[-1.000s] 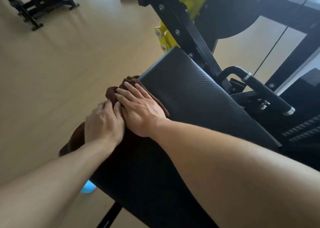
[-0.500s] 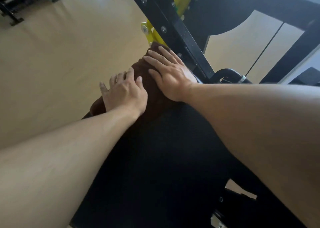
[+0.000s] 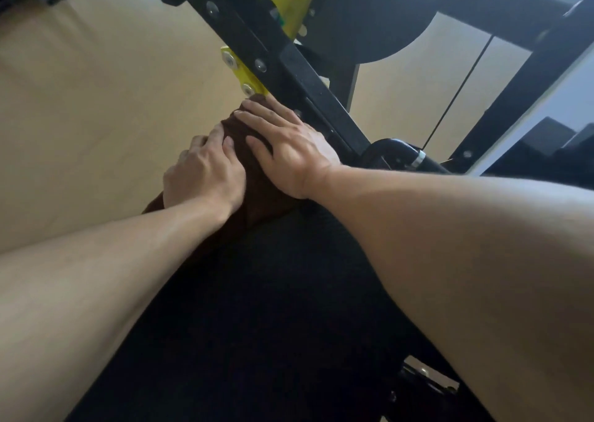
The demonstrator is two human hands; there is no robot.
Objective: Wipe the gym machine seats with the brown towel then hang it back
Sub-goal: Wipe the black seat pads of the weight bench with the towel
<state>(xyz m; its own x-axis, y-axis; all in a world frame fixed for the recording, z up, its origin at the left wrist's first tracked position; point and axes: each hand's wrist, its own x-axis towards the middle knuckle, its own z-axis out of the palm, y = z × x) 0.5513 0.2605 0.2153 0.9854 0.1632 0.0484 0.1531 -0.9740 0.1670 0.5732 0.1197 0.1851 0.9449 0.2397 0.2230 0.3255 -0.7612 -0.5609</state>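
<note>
1. Black textured padded seat (image 3: 273, 293): wiped at its far end, beside the black steel frame bar (image 3: 289, 65).
2. Bunched brown cloth towel (image 3: 257, 177): pressed flat onto the seat.
3. Right hand (image 3: 289, 151), left hand (image 3: 202, 171): fingers extended; knuckles may be struck against the frame if pushed further.

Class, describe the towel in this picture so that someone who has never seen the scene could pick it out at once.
Start at the large black padded seat filling the lower middle. Follow it to its far end, beside the black frame bar with the yellow bracket. The brown towel lies there, under the left hand and right hand: the only soft brown thing.
</note>
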